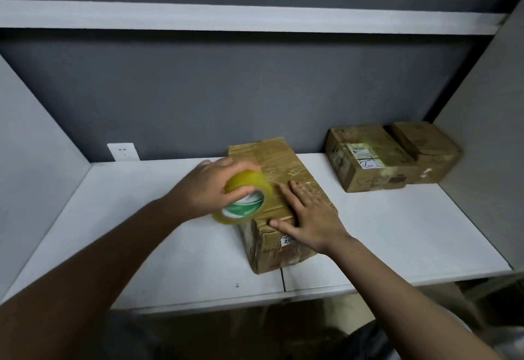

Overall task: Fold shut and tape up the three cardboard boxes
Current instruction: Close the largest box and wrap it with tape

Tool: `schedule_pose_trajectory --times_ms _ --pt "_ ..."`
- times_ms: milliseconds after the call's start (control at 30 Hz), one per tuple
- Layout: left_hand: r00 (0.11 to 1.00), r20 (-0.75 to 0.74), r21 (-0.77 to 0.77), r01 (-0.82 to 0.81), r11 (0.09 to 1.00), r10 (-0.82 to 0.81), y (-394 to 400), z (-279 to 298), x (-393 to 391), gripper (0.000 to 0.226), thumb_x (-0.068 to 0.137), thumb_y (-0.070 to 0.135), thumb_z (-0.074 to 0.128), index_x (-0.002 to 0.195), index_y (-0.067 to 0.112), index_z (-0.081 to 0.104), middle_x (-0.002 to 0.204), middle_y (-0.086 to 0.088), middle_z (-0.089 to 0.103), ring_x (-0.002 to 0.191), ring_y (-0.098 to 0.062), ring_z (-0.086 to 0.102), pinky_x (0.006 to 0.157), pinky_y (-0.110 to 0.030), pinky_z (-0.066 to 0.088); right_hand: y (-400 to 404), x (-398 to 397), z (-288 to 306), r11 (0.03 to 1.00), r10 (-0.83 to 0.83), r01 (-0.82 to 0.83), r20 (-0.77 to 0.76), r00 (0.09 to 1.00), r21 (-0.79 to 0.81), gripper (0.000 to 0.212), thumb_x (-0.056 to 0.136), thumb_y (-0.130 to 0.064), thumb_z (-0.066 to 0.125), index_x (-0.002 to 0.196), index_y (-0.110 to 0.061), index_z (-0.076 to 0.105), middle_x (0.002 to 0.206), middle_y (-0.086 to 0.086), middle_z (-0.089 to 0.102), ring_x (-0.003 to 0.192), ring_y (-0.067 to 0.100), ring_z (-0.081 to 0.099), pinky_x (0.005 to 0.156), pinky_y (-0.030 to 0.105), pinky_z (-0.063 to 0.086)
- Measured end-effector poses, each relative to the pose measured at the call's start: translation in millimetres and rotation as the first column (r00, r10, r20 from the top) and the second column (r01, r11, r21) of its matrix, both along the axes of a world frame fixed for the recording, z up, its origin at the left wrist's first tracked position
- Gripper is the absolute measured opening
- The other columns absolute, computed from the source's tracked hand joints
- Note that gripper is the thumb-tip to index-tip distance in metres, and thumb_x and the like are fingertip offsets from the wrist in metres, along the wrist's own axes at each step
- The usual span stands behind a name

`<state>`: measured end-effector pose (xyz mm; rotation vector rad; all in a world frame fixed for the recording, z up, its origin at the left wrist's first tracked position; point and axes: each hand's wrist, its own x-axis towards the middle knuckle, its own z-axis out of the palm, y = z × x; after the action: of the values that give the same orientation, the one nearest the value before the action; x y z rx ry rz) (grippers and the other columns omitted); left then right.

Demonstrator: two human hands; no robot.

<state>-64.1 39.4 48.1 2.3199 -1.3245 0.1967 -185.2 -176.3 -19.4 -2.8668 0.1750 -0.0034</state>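
Left hand [204,186] clamped on the tape roll [243,199] at the box's [283,166] nine-o'clock edge, right hand [309,215] flat, fingers apart; seam runs twelve-to-six.

Little legible anywhere. On the near end face of the closed cardboard box [279,209] at centre frame, a small white sticker [287,240] with upside-down digits, apparently "002", partly hidden by the right hand [307,218]. On the white label [368,163] atop the box [368,158] at upper right of the frame, a handwritten mark like "5"; printed lines there too small to read. Green-and-white core print on the tape roll [245,199]: blurred, unreadable.
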Motion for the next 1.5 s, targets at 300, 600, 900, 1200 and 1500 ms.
schedule_pose_trajectory --times_ms 300,600,900,1200,1500 --pt "0.991 0.129 0.359 -0.065 0.931 0.02 34 -28 -4 0.044 0.093 0.058 0.039 0.134 0.043 0.038 0.114 0.002 0.058 0.093 -0.015 0.05 0.083 -0.025 0.025 5 0 1 0.997 0.019 -0.021 -0.029 0.999 -0.079 0.107 0.059 -0.09 0.005 0.152 -0.038 0.009 0.162 -0.002 -0.004 0.149 0.012 -0.005 0.121 0.032 -0.003" --pt "0.986 0.149 0.321 -0.125 0.939 0.08 46 -63 -5 0.053 0.093 0.059 0.035 0.142 0.037 0.033 0.125 0.0 0.054 0.105 -0.019 0.051 0.087 -0.026 0.031 6 -1 3 0.996 0.026 -0.03 -0.048 0.999 -0.08 0.102 0.066 -0.088 0.01 0.153 -0.036 0.009 0.162 -0.003 -0.006 0.148 0.01 -0.008 0.12 0.031 -0.005" --pt "0.957 0.276 0.451 -0.044 0.892 -0.093 61 -83 -6 0.054 0.08 0.055 0.061 0.127 0.03 0.056 0.094 -0.005 0.069 0.074 -0.021 0.066 0.069 -0.032 0.049 0 -1 7 0.997 0.042 -0.047 -0.071 0.997 -0.062 0.077 0.087 -0.072 0.029 0.153 -0.037 0.011 0.162 -0.006 -0.006 0.147 0.008 -0.008 0.116 0.026 -0.008" --pt "0.977 0.165 0.417 -0.194 0.888 0.136 20 -110 -26 0.055 0.093 0.06 0.033 0.144 0.04 0.026 0.121 -0.006 0.055 0.101 -0.025 0.054 0.084 -0.034 0.033 39 2 2 0.971 -0.134 0.117 -0.069 0.989 -0.207 0.074 0.096 -0.062 0.014 0.154 -0.019 -0.002 0.161 0.007 -0.011 0.148 0.019 -0.012 0.118 0.034 -0.007" --pt "0.979 0.081 0.411 -0.205 0.889 0.188 20 -117 -27 0.055 0.094 0.058 0.034 0.144 0.038 0.026 0.123 -0.005 0.05 0.104 -0.024 0.052 0.089 -0.035 0.034 66 4 -7 0.978 0.019 -0.014 0.018 1.0 -0.208 0.074 0.095 -0.065 0.013 0.155 -0.022 0.004 0.162 -0.003 -0.004 0.149 0.017 -0.007 0.118 0.037 -0.007"
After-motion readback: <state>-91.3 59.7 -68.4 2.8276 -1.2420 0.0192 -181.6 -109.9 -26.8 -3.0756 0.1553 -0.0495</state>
